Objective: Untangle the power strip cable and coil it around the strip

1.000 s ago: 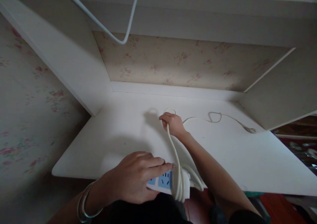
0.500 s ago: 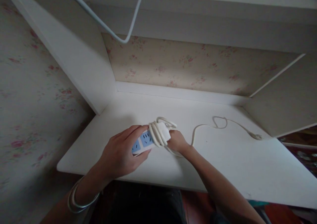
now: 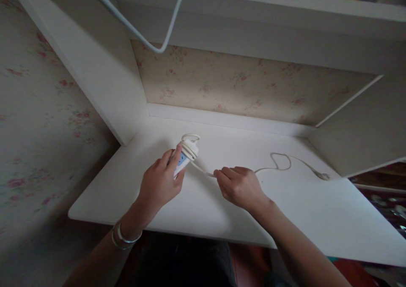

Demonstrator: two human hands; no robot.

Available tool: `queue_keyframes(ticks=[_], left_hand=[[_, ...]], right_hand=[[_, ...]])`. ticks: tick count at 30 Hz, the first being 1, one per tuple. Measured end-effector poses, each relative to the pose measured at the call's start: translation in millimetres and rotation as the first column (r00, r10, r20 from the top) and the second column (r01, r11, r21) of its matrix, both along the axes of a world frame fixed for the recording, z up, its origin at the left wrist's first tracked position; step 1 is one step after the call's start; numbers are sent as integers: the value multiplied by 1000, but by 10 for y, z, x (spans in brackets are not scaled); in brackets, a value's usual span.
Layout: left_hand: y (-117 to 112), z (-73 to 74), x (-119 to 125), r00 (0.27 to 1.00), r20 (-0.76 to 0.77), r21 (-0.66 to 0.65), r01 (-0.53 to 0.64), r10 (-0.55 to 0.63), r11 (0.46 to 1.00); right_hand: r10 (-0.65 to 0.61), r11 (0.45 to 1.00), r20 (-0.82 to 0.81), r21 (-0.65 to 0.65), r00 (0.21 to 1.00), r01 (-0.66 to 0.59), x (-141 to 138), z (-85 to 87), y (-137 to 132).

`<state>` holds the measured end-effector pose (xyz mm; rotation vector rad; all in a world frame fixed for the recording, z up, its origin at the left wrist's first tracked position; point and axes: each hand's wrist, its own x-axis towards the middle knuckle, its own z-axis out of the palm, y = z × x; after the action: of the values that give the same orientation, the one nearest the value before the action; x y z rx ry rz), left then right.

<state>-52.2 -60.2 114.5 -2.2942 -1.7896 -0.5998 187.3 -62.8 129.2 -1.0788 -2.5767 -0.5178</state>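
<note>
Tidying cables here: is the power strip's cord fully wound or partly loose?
Partly loose. Coils wrap the power strip in the left hand; the cord trails across the desk past the right hand.

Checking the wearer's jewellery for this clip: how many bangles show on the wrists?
2, both on the left wrist, stacked close together below the left hand. The right hand and its forearm show none, though the sleeve end is out of frame.

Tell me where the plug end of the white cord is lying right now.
In the head view, the plug end lies on the white desk at the far right, near the right side panel, beyond the right hand pinching the white cord.
</note>
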Motion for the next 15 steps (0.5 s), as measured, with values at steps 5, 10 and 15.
queue_keyframes(ticks=[5,10,15], left_hand=[[-13,-105,75,993,-120,-81,-19,9,997],[-80,-158,132,983,-179,-177,1,-33,984],[-170,-156,182,975,-185,-278,71,-126,958]], right_hand=[[167,973,53,150,985,-173,-147,230,119],[198,966,43,162,979,-202,-200,311,346],[57,994,-53,-87,997,-62,-263,202,644]])
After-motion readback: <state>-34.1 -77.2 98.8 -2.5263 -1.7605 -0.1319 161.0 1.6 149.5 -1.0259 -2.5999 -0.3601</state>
